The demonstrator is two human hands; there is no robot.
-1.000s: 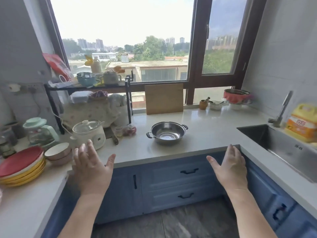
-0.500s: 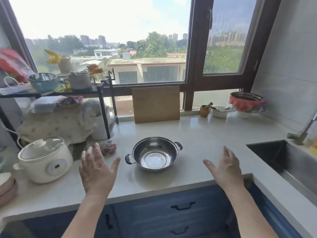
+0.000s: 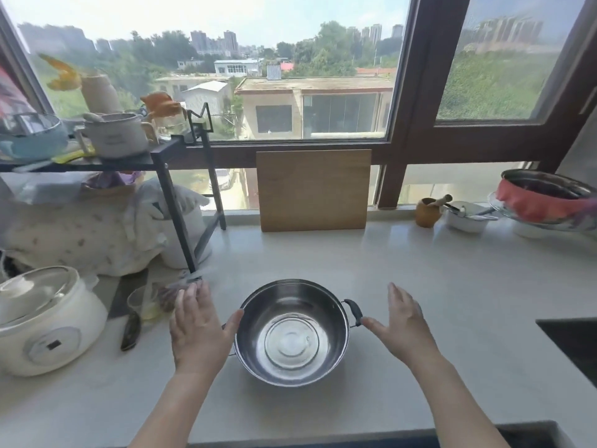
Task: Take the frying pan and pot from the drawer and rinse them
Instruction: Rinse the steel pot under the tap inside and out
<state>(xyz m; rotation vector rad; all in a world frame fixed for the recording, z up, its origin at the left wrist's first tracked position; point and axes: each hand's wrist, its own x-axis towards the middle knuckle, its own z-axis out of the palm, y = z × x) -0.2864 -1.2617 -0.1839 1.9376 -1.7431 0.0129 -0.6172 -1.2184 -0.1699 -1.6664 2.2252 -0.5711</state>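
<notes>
Left hand (image 3: pixel 197 331): my fingers are spread and straight, gripping nothing; thumb tip at the pot's left rim.
Right hand (image 3: pixel 403 328): fingers straight and apart, holding nothing; thumb tip just beside the black right handle.
Pot (image 3: pixel 292 331): stainless steel, two-handled, upright on the pale countertop (image 3: pixel 420 286), between my hands.
Behind: wooden cutting board (image 3: pixel 313 190) leaning against the window.
Far left: white electric cooker (image 3: pixel 45 321).

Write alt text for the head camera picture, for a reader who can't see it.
Two open hands, left hand and right hand, flank an empty steel pot on a pale kitchen counter. A wooden cutting board leans against the window behind.
</notes>
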